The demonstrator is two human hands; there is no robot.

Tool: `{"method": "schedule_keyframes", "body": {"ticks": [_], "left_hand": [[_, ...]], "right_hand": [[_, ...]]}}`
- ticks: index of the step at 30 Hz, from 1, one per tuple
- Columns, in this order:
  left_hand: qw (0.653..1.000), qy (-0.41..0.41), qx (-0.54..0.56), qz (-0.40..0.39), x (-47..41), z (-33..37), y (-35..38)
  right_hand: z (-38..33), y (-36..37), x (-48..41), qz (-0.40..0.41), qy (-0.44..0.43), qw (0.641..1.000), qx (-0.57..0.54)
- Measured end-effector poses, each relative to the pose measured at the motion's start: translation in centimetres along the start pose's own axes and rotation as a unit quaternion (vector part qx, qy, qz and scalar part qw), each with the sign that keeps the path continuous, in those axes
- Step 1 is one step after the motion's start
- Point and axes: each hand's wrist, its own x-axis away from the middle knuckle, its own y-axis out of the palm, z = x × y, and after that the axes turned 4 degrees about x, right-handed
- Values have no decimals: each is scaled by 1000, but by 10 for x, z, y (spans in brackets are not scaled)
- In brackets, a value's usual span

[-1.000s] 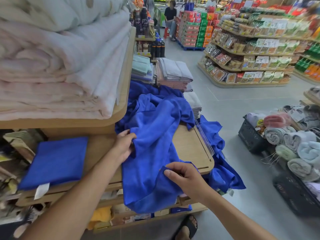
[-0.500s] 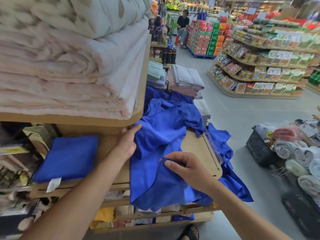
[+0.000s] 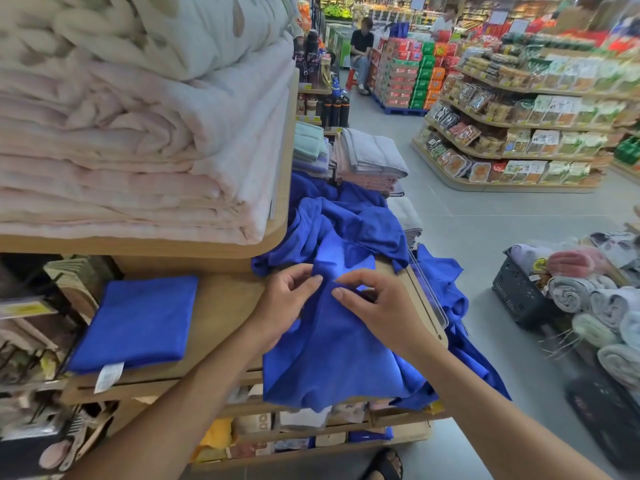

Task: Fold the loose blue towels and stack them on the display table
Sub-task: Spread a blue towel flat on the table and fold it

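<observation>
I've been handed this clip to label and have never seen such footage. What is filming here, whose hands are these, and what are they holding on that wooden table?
No machine here: a person works with bare hands, and the single picture comes from a camera worn on their head, looking down. The left hand and right hand both pinch a loose blue towel that hangs over the front edge of the wooden display table. A folded blue towel lies on the table to the left. More blue towels are heaped behind, and pink bedding is stacked on the shelf above.
</observation>
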Motion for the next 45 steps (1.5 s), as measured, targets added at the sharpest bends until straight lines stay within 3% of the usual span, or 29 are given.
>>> {"method": "schedule_keyframes", "body": {"ticks": [6,12,23,27,32,45], "left_hand": [[998,21,-24,-55,16,5,3],[996,43,-53,-54,17,5,-3],[959,185,-206,-55,24,43,13],[930,237,-281,-7,28,72,36],[863,302,-404,31,32,126,64],[753,435,-468,156,68,252,116]], "right_hand": [[-2,2,-11,38,-6,999,35],[0,0,-17,41,-34,994,97],[-20,-39,-31,-144,-40,989,15],[-35,-65,-33,-178,-68,981,29],[-66,-105,-36,-251,-85,963,-36],[-112,-163,-11,-337,-109,934,-41]]}}
